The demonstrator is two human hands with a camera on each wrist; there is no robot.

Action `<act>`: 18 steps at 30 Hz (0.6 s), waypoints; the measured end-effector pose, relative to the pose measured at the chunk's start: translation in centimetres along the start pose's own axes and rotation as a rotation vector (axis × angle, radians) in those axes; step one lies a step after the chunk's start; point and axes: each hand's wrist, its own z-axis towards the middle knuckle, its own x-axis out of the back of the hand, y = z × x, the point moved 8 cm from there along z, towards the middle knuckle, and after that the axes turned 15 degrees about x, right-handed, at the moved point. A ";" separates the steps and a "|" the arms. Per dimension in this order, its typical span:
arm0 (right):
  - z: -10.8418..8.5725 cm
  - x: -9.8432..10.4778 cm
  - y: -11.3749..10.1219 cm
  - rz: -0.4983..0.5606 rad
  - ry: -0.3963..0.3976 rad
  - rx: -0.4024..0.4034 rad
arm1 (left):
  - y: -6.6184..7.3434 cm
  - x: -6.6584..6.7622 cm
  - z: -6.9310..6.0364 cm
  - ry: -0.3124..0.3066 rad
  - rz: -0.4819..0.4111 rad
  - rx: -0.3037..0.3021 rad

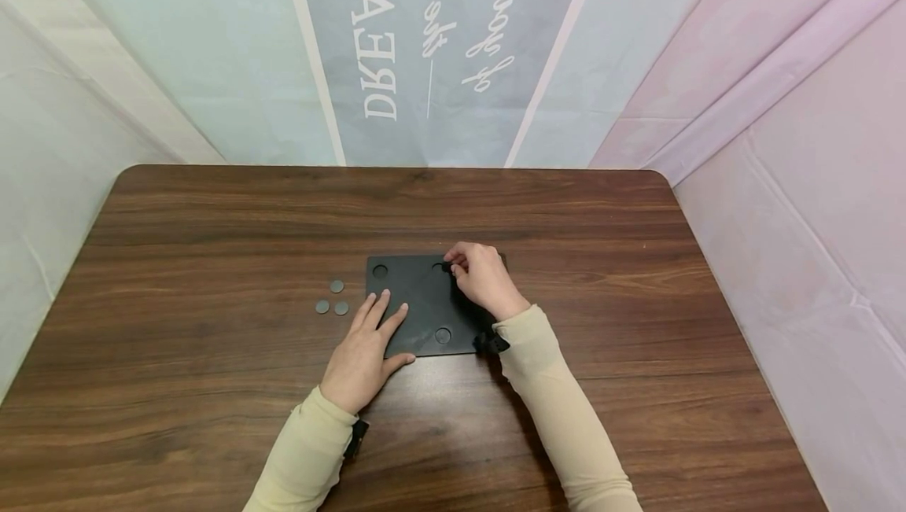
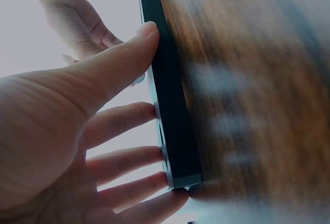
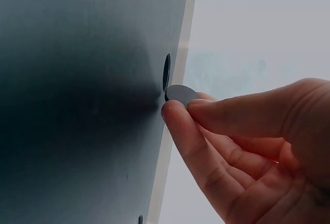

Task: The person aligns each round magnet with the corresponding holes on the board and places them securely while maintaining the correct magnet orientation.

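Note:
A flat black plate (image 1: 421,303) with round recesses lies on the table. My left hand (image 1: 362,359) rests on its left part, fingers spread and fairly straight. In the left wrist view the thumb (image 2: 148,32) touches the edge of the plate. Over the far side of the plate, my right hand (image 1: 483,280) pinches a thin grey disc (image 3: 181,94) between thumb and fingers. The disc is tilted, close beside a round recess (image 3: 166,72); whether it touches the plate I cannot tell. Part of the plate's right side is hidden under the right hand and forearm.
Three loose grey discs (image 1: 336,286) lie on the wooden table (image 1: 212,260) just left of the plate. Other recesses show at the far left corner (image 1: 380,270) and near edge (image 1: 443,335). A printed cloth backdrop (image 1: 453,56) hangs behind the table.

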 end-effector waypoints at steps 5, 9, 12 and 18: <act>0.2 -0.2 -0.3 -0.006 0.002 0.021 | 0.0 0.0 0.0 0.002 0.003 -0.003; 0.3 -0.5 -0.4 -0.011 -0.008 0.038 | 0.1 0.0 -0.1 0.002 0.006 -0.003; 0.4 -0.6 -0.5 -0.008 -0.011 0.049 | 0.1 0.0 0.0 0.001 0.005 -0.001; 0.6 -0.6 -0.5 -0.010 -0.006 0.049 | 0.1 0.0 0.0 -0.006 0.008 0.006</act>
